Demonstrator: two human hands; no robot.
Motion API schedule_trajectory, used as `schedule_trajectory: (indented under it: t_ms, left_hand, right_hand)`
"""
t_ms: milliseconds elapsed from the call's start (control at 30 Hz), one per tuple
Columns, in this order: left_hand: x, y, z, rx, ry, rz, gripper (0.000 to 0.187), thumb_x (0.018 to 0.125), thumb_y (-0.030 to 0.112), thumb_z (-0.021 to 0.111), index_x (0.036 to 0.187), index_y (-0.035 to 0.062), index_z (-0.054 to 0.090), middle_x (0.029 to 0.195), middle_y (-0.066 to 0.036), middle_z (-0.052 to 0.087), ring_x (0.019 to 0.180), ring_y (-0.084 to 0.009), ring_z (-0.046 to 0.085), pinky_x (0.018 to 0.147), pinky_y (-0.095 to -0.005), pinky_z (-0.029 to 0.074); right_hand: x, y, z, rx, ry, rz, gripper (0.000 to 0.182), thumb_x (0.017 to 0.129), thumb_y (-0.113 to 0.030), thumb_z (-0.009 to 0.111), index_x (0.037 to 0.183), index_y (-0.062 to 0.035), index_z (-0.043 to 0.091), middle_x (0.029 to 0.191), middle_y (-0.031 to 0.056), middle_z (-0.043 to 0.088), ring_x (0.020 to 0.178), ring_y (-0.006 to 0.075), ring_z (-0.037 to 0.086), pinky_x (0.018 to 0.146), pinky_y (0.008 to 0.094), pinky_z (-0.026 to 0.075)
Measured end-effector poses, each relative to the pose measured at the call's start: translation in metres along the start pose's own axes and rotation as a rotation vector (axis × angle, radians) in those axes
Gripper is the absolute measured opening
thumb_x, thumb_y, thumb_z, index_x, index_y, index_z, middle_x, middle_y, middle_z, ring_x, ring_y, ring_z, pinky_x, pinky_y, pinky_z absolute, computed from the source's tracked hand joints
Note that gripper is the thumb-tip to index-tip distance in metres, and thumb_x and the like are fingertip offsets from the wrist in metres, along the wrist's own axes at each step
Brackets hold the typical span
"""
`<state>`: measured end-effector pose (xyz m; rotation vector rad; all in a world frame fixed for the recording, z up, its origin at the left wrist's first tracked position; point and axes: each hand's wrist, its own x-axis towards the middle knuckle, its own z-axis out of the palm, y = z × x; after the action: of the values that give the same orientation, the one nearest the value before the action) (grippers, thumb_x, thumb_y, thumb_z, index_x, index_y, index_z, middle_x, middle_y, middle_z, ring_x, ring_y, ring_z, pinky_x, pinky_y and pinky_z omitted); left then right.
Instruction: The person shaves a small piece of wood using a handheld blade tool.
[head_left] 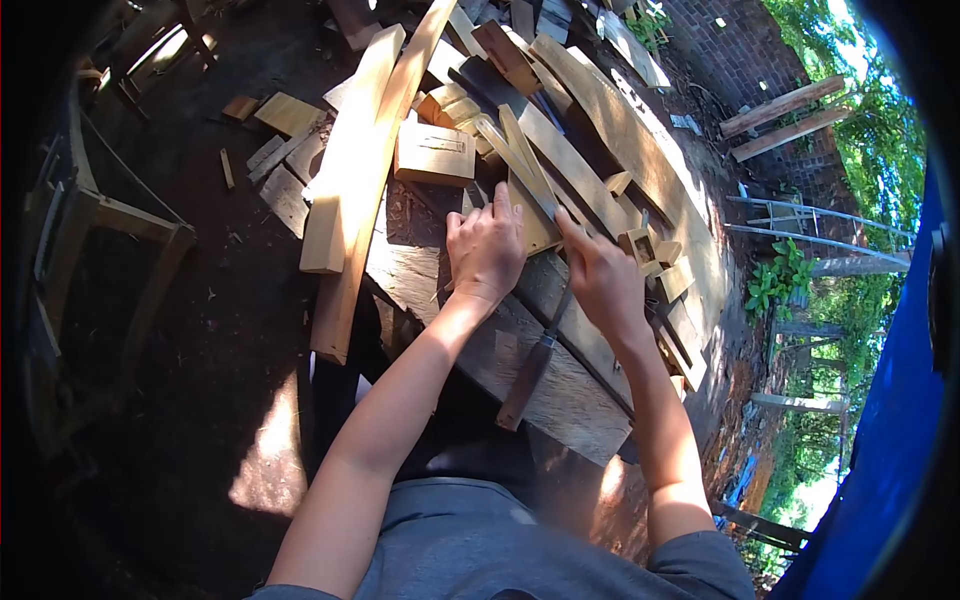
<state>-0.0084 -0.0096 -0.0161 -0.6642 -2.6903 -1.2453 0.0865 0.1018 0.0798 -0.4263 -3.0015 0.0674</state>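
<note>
My left hand [487,248] is closed, its fingertips on a piece of wood on the workbench; what they pinch is hidden. To its right, my right hand [605,280] is curled, with the index finger pointing at the near end of a long thin strip [518,165]. Whatever lies inside that hand is hidden by the fingers. A chisel-like tool with a wooden handle [527,383] rests on the bench top between my forearms, its metal shank running up toward my right hand. Just beyond my left hand sits a wooden block [435,154] with a slot cut in it.
Two long beams [345,190] lie along the left side of the worn bench top [575,405]. Boards and offcuts [640,150] are heaped at the back and right. A wooden frame [130,218] stands at far left. Blue sheeting [880,430] hangs at right.
</note>
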Motion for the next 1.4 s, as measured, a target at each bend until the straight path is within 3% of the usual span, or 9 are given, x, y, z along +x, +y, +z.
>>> schedule_trajectory:
  t_ms: [133, 233, 367, 700, 800, 967, 1133, 1200, 1400]
  left_hand:
    - [0.001, 0.001, -0.002, 0.012, -0.036, -0.014, 0.042, 0.101, 0.027, 0.046, 0.133, 0.001, 0.054, 0.091, -0.016, 0.073, 0.082, -0.0302, 0.068, 0.08, -0.0416, 0.042]
    - [0.001, 0.001, 0.0, 0.04, 0.004, 0.009, 0.041, 0.101, 0.027, 0.046, 0.133, 0.0022, 0.054, 0.089, -0.015, 0.072, 0.081, -0.0302, 0.068, 0.079, -0.0417, 0.042]
    - [0.002, 0.002, -0.005, 0.051, -0.032, -0.002, 0.04, 0.101, 0.027, 0.046, 0.133, 0.0047, 0.053, 0.087, -0.014, 0.072, 0.079, -0.0305, 0.068, 0.078, -0.0423, 0.042]
    - [0.0, 0.002, 0.0, 0.041, -0.016, -0.012, 0.041, 0.101, 0.027, 0.046, 0.133, 0.0033, 0.054, 0.09, -0.015, 0.072, 0.082, -0.03, 0.068, 0.079, -0.042, 0.043]
    - [0.0, 0.003, -0.001, 0.045, -0.023, -0.004, 0.041, 0.101, 0.027, 0.046, 0.133, 0.0032, 0.054, 0.09, -0.015, 0.072, 0.081, -0.0305, 0.068, 0.078, -0.0419, 0.043]
    - [0.003, -0.001, -0.004, -0.022, -0.021, -0.021, 0.036, 0.101, 0.026, 0.045, 0.129, 0.0056, 0.055, 0.082, -0.017, 0.071, 0.077, -0.0324, 0.068, 0.078, -0.0424, 0.043]
    - [0.004, 0.002, -0.006, 0.016, -0.074, -0.076, 0.037, 0.102, 0.028, 0.043, 0.128, 0.0055, 0.056, 0.08, -0.018, 0.071, 0.075, -0.0329, 0.069, 0.079, -0.0429, 0.042]
    - [0.005, 0.004, -0.009, -0.026, -0.085, -0.055, 0.038, 0.102, 0.029, 0.043, 0.128, 0.0048, 0.057, 0.081, -0.018, 0.071, 0.075, -0.0322, 0.069, 0.079, -0.0425, 0.042]
    - [0.003, 0.003, -0.004, 0.018, -0.06, -0.039, 0.038, 0.102, 0.028, 0.043, 0.13, 0.0047, 0.055, 0.081, -0.018, 0.071, 0.076, -0.0315, 0.069, 0.079, -0.0426, 0.042]
  right_hand:
    - [0.003, 0.0, -0.004, -0.033, -0.038, 0.013, 0.039, 0.095, -0.024, 0.055, 0.132, -0.036, 0.061, 0.072, 0.0142, 0.063, 0.069, 0.0347, 0.069, 0.06, 0.0461, 0.054]
    - [0.059, -0.009, 0.004, 0.022, -0.054, 0.007, 0.035, 0.096, -0.028, 0.051, 0.128, -0.0343, 0.063, 0.085, 0.0148, 0.07, 0.075, 0.036, 0.07, 0.067, 0.0483, 0.055]
    - [0.111, -0.019, 0.025, 0.029, 0.023, -0.01, 0.032, 0.095, -0.03, 0.049, 0.123, -0.0336, 0.065, 0.086, 0.0162, 0.071, 0.078, 0.037, 0.07, 0.071, 0.0486, 0.055]
    - [0.007, -0.003, -0.001, -0.049, -0.049, 0.048, 0.038, 0.093, -0.024, 0.056, 0.128, -0.0339, 0.064, 0.081, 0.0148, 0.069, 0.071, 0.0321, 0.069, 0.063, 0.0454, 0.054]
    - [0.068, -0.014, 0.009, 0.045, -0.037, 0.027, 0.036, 0.097, -0.029, 0.052, 0.13, -0.0333, 0.063, 0.097, 0.0164, 0.071, 0.082, 0.0353, 0.07, 0.073, 0.0466, 0.055]
    - [0.147, -0.031, 0.035, -0.008, -0.006, 0.047, 0.034, 0.096, -0.035, 0.05, 0.125, -0.0324, 0.067, 0.102, 0.018, 0.07, 0.091, 0.0369, 0.069, 0.082, 0.0456, 0.056]
    - [0.075, -0.019, 0.017, -0.02, 0.025, 0.032, 0.033, 0.095, -0.031, 0.052, 0.126, -0.033, 0.063, 0.088, 0.0143, 0.072, 0.08, 0.0354, 0.07, 0.068, 0.0469, 0.055]
    - [0.037, -0.018, -0.002, -0.058, -0.04, 0.068, 0.036, 0.094, -0.031, 0.052, 0.129, -0.0337, 0.061, 0.088, 0.0147, 0.072, 0.081, 0.036, 0.07, 0.069, 0.0475, 0.055]
    - [0.072, -0.017, -0.003, -0.032, -0.116, 0.106, 0.038, 0.096, -0.031, 0.052, 0.133, -0.0353, 0.06, 0.091, 0.0168, 0.071, 0.082, 0.0375, 0.069, 0.074, 0.0477, 0.055]
